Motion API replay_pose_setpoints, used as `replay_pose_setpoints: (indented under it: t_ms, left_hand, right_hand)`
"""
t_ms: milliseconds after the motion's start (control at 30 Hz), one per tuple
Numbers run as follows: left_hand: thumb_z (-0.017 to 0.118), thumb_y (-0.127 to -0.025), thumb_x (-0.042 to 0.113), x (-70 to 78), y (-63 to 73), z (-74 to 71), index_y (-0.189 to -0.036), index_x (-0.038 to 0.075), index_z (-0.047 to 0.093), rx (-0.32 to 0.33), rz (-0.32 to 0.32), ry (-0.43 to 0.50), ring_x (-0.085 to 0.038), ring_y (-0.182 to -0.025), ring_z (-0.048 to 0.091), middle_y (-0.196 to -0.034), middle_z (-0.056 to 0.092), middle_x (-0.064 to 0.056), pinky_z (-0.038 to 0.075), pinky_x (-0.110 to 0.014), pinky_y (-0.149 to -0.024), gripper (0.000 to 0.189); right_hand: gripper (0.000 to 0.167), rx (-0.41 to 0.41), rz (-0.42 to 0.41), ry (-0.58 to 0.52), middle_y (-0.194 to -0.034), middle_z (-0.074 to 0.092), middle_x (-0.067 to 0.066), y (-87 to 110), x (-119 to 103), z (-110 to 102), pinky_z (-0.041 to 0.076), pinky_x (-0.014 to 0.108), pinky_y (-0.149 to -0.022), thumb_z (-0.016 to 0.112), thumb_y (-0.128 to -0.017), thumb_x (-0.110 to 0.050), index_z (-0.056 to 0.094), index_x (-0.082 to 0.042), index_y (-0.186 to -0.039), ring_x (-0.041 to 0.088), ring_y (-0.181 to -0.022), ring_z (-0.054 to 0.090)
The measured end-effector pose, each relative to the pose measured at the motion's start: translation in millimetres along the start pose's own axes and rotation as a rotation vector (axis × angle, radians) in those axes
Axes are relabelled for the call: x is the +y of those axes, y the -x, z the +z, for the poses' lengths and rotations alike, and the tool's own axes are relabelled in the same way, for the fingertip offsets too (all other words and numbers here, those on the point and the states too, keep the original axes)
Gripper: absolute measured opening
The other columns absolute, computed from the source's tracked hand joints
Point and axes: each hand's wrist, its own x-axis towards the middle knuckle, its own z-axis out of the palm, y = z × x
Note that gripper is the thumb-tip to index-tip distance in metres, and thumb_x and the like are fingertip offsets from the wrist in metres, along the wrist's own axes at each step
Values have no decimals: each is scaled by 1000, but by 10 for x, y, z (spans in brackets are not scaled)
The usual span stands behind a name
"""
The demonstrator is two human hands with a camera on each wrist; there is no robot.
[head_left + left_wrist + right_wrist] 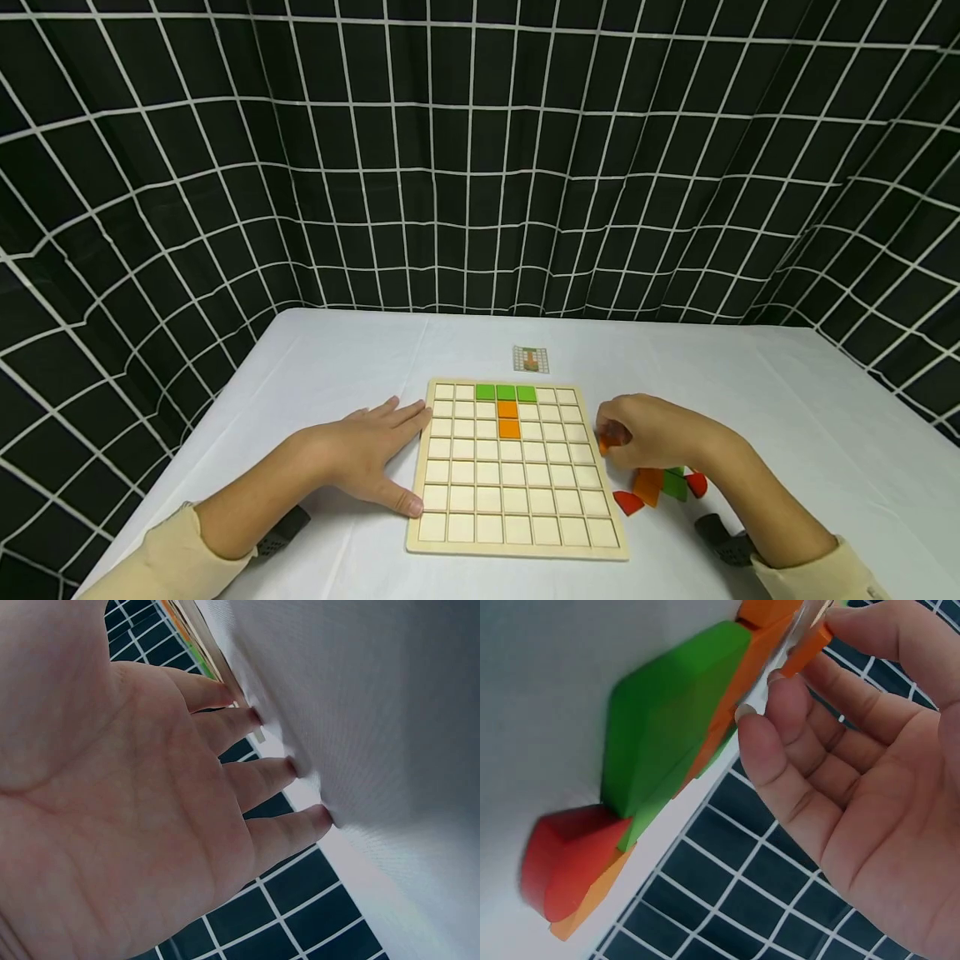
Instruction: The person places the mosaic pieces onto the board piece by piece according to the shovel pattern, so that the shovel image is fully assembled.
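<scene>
A wooden grid board (487, 473) lies on the table. In its far row sit three green square tiles (506, 392), with two orange square tiles (508, 418) in line below the middle one. My left hand (363, 454) is spread flat at the board's left side, thumb and fingertips right at its edge. Close by the right edge, my right hand (660, 429) pinches a small orange tile (808, 651) between thumb and fingers. Loose orange pieces (647, 486), a green piece (675, 720) and red rounded pieces (628, 502) lie under and near the right wrist.
A small picture card (531, 359) with a grid pattern lies beyond the board's far edge. White cloth covers the table (345, 350). Black curtain (480, 167) with white grid lines stands behind and at both sides.
</scene>
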Motion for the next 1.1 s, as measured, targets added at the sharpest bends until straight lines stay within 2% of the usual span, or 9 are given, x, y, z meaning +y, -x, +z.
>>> replay_pose_setpoints:
  t_ms: [233,367,667,1100]
  left_hand:
    - [65,-72,82,1,-22,19,-162,12,20,-8,18,-3,-37,-151,11,-166,19,-6,19,-59,-117,122]
    - [65,-72,83,2,-5,24,-162,13,19,-14,7,-8,-37,-151,11,-166,18,-6,19,-59,-117,123]
    - [64,-72,83,-5,2,5,-162,12,19,1,3,-10,-37,-151,11,-166,18,-6,18,-58,-117,123]
    - [65,-72,83,-13,-5,3,-162,13,20,-2,0,-23,-36,-151,12,-166,19,-5,20,-58,-117,122]
  right_hand:
    - [16,18,-113,7,-74,52,-4,25,-7,15,43,25,-58,75,-83,-5,66,-15,-92,10,-69,49]
    - [16,21,-166,19,-75,52,-5,4,-55,30,43,25,-58,75,-83,-6,66,-16,-91,9,-70,49]
    - [15,26,-186,50,-76,52,-4,-59,-219,-5,42,25,-59,76,-83,-6,68,-15,-92,10,-70,49]
    - [15,25,-263,82,-77,53,-6,-177,-416,6,44,25,-61,77,-83,-5,68,-15,-89,10,-73,50]
